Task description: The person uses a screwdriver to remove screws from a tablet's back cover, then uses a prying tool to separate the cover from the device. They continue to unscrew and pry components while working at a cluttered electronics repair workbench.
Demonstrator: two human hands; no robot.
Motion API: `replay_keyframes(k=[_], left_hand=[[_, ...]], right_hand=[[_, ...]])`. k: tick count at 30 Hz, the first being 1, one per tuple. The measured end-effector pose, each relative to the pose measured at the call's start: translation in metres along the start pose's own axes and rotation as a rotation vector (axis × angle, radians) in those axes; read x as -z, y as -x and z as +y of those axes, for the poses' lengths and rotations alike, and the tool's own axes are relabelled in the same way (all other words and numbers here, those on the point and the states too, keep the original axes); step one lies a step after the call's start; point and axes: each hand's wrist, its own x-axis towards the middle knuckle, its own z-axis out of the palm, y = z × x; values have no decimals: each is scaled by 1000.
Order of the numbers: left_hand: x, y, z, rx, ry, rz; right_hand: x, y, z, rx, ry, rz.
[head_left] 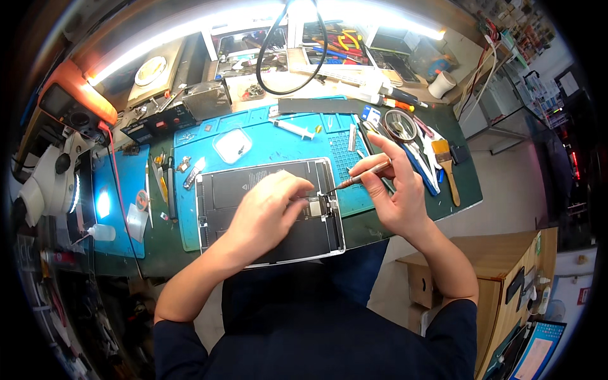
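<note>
An opened tablet (221,187) lies on the blue work mat (190,237), its dark battery cells, circuit parts and pale metal frame exposed. My left hand (263,212) rests over its middle, fingers bent, with thumb and forefinger a little apart beside the board area. Nothing shows between them, and the other fingertips are hidden. A slim screwdriver (349,183) is pinched in my right hand (399,193) above the tablet's right side. Its thin dark tip points down left at small connectors near a silver square chip cover (315,208); contact cannot be made out.
Behind the tablet are a clear dish (232,145) and a syringe (293,129). To the right lie a tape roll (401,125) and a wooden-handled brush (448,171). An orange multimeter (77,101) stands left, its red lead hanging. A black cable loop (260,63) hangs ahead.
</note>
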Motion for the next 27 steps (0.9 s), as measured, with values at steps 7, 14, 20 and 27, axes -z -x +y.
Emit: replay_keyframes(k=[7,14,20,27], left_hand=[[25,8,-24,104,-123,103],[27,22,-26,150,-117,77],[23,26,-19,154,-123,53],[21,24,-18,116,-112,47]], right_hand=[[-12,9,7,24,-31,-51],[-26,9,9,23,-40,-86],[-28,8,8,22,-58,-131],[-27,8,6,11,-51,-164]])
